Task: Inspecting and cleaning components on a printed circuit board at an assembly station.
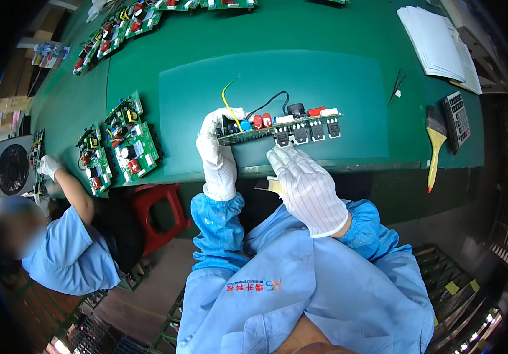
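Observation:
My gloved left hand (216, 147) grips the left end of a green circuit board (254, 134), held tilted on edge above the bench mat. The board carries red, blue and black components, with a yellow wire (228, 101) and a black wire (271, 99) rising from it. Along its near edge stands a row of black square parts (300, 135) with metal legs. My right hand (308, 187), in a striped white glove, has its fingertips just below those parts; contact cannot be made out. Tucked under its fingers is a small tool with a pale yellow body (275, 185) and dark end, perhaps a brush.
More circuit boards (133, 144) lie to the left and along the far edge. At right are a yellow-handled brush (435, 147), a calculator (457, 121), papers (433, 44) and thin dark ties (396, 85). A co-worker (71, 236) sits at left near a red stool (158, 215) and a fan (13, 168).

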`<state>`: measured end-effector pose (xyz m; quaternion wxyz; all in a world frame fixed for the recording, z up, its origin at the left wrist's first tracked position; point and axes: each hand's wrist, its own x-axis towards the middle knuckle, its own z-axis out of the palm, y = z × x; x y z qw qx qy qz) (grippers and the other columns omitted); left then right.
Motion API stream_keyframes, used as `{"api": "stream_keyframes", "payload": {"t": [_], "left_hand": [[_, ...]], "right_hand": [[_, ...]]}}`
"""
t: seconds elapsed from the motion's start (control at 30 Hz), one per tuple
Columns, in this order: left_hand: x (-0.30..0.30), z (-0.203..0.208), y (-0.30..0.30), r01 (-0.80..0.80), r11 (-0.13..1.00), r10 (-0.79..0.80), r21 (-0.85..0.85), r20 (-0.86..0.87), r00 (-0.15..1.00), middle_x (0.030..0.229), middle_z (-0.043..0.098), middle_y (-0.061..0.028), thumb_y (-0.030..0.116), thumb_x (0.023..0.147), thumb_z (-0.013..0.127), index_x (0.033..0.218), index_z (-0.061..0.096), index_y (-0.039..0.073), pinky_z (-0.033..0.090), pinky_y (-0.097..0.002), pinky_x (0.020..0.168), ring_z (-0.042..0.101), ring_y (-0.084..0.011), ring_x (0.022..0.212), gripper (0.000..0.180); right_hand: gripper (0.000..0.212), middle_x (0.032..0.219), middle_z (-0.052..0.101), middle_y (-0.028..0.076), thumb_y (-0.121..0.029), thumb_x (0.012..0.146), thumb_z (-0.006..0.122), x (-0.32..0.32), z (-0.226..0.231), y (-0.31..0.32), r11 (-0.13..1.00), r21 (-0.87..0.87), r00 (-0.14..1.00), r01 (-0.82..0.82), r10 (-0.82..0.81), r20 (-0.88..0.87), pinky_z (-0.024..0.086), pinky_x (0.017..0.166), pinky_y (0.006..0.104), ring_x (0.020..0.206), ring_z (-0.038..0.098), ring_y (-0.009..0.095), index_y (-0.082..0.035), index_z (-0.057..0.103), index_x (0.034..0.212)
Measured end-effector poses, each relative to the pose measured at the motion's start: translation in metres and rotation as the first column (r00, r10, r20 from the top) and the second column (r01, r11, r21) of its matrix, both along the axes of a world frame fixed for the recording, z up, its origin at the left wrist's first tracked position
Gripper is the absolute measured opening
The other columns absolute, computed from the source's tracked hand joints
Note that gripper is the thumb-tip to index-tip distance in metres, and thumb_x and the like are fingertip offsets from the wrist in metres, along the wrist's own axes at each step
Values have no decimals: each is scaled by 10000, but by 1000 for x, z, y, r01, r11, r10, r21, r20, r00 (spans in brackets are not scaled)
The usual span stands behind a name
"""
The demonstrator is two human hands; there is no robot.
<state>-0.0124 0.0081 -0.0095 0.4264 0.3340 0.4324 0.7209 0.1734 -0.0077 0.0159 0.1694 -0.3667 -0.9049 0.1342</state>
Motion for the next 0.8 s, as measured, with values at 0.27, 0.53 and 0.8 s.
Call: {"api": "stream_keyframes", "payload": {"t": [0.27, 0.53, 0.8], "left_hand": [[0, -6, -2, -47, 999, 47, 1, -42, 998, 1056, 640, -105, 486, 922, 490, 1036, 599, -4, 453, -330, 935, 604, -176, 976, 515], [-1, -3, -2, -46, 999, 45, -15, -84, 995, 1050, 642, -89, 495, 945, 456, 1024, 602, 13, 449, -327, 929, 600, -166, 977, 510], [8, 7, 2, -131, 990, 114, 46, 267, 957, 1100, 616, -125, 526, 992, 332, 1087, 570, -18, 433, -355, 948, 576, -219, 1032, 602]], "right_hand": [[391, 1181, 636, 118, -95, 745, 680, 17, 8, -7, 986, -148, 976, -76, 43, -211, 478, 963, 383, 1163, 584, 280, -37, 632, 1128], [378, 1004, 692, 128, -46, 739, 648, 36, 5, -11, 973, -221, 919, -65, -28, -394, 546, 790, 332, 905, 675, 262, -17, 647, 1116], [304, 1043, 701, 102, -158, 965, 545, 45, 6, -9, 829, -559, 827, 5, -318, -464, 516, 574, 256, 527, 608, 89, 3, 589, 1219]]}}
